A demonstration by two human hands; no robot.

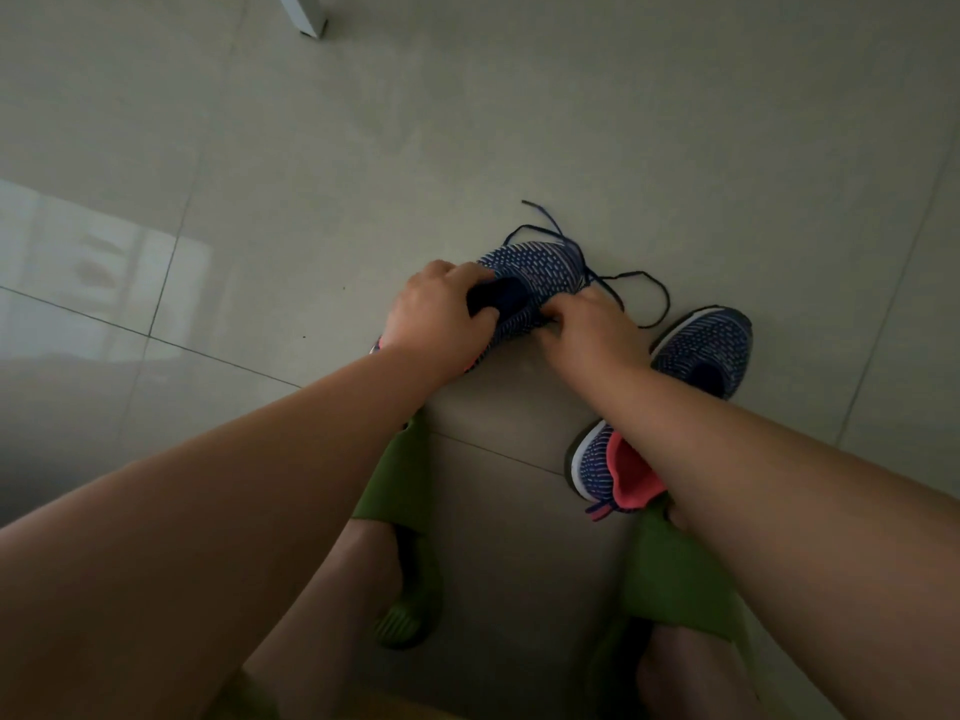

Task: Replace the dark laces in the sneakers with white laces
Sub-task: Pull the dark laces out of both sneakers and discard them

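1. Two hands work one blue knit sneaker (540, 267) on the tiled floor (311, 200); the left hand (441, 314) grips its tongue.
2. Right hand (587, 330) pinches the sneaker's side; the dark lace (647, 298) trails loose.
3. Second sneaker (701, 350) lies just right.

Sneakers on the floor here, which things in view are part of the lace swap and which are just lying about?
Part of the job:
held sneaker
dark lace
second sneaker
left hand
right hand

Just lying about:
green slippers, worn on the feet
white furniture leg
tiled floor
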